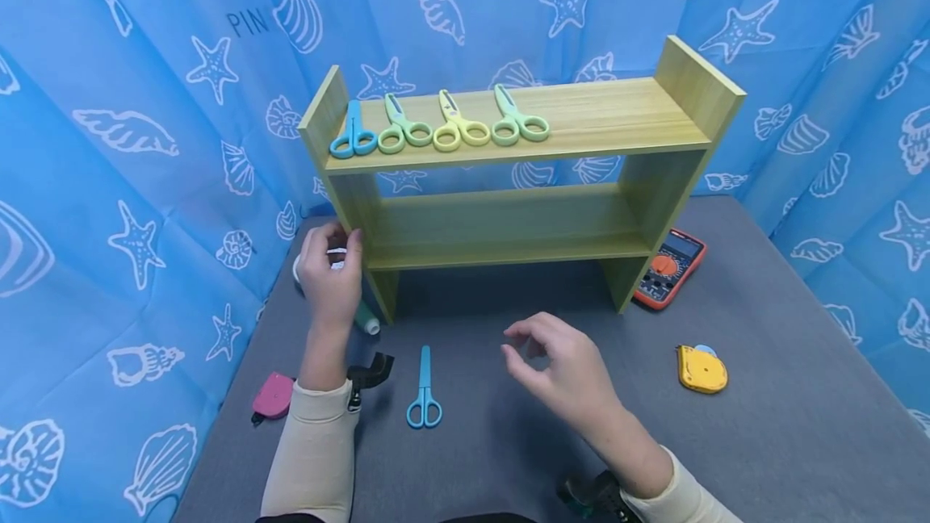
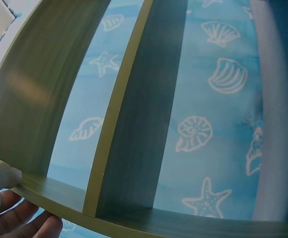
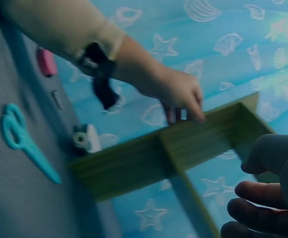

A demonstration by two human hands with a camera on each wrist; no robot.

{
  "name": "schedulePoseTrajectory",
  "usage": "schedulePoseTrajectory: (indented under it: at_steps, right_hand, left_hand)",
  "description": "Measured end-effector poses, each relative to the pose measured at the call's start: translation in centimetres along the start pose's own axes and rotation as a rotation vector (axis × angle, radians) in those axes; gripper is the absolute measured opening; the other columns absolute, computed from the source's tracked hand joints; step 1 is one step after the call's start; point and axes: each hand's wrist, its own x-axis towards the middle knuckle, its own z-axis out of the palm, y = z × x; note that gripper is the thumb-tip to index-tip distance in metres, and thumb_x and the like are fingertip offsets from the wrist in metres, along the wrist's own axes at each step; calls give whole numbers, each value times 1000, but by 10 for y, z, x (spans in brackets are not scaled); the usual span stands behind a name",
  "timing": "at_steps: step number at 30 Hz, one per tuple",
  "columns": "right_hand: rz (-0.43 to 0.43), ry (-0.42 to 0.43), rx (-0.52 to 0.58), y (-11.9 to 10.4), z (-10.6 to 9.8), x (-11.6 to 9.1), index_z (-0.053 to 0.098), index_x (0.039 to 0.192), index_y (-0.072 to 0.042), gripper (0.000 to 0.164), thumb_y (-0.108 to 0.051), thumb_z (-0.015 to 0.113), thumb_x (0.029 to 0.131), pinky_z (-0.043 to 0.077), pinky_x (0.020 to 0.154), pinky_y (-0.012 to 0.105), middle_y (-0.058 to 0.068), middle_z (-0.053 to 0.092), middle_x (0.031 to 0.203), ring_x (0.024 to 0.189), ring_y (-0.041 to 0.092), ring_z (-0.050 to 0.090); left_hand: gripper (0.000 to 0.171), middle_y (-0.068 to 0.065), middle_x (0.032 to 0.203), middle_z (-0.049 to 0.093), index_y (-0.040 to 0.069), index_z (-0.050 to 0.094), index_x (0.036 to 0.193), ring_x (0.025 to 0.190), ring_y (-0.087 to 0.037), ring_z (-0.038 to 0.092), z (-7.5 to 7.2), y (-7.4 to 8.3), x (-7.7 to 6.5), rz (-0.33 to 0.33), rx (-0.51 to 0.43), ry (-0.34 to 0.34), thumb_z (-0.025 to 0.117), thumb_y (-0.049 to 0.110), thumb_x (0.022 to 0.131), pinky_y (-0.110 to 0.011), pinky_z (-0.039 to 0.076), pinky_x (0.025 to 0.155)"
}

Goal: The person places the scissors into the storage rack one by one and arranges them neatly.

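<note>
A two-tier wooden shelf (image 1: 516,232) stands on the grey table. At its left side panel, my left hand (image 1: 330,273) grips the front edge; in the left wrist view the thumb lies on the inner face and the other fingers (image 2: 22,218) on the outer one. My right hand (image 1: 563,357) hovers in front of the shelf, fingers loosely bent, holding nothing. Blue scissors (image 1: 425,390) lie on the table between the hands. On the top board, toward the left, blue scissors (image 1: 353,131), green scissors (image 1: 400,126), yellow scissors (image 1: 454,123) and more green scissors (image 1: 514,119) sit in a row.
Left of the left forearm lies a pink tape measure (image 1: 274,396). A green tube with a white end (image 1: 368,320) is beside the shelf's left foot. A red-edged multimeter (image 1: 670,269) and a yellow tape measure (image 1: 701,370) lie on the right. Blue curtains (image 1: 174,208) surround the table.
</note>
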Motion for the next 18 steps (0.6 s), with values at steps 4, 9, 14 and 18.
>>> schedulePoseTrajectory:
  at_steps: [4,9,14,18]
  right_hand:
    - [23,-60,-13,-2,15,-12,74,97,-19,17,-17,83,83,55,65,25,-11,67,89,72,1,58]
    - [36,-141,-7,-5,34,-25,73,99,-21,19,-18,83,83,53,64,24,-11,67,91,74,2,59]
    - [21,-200,1,-3,56,-33,74,100,-18,19,-20,82,84,52,64,23,-12,66,93,76,3,60]
    - [40,-273,6,-2,73,-36,75,101,-16,18,-23,81,86,53,66,24,-11,66,93,79,7,62]
  left_hand:
    - [18,-19,95,65,-7,67,101,84,-26,66,0,0,0,-6,-3,1,71,10,97,-23,53,68]
    - [18,-20,94,65,-7,67,101,84,-26,66,0,-1,0,-9,4,6,72,9,96,-32,54,66]
    - [17,-19,94,66,-7,68,101,83,-26,66,0,0,1,-6,1,14,72,9,96,-27,53,67]
    - [16,-19,93,66,-7,68,100,83,-26,66,0,0,0,-7,-7,17,72,8,96,-19,51,69]
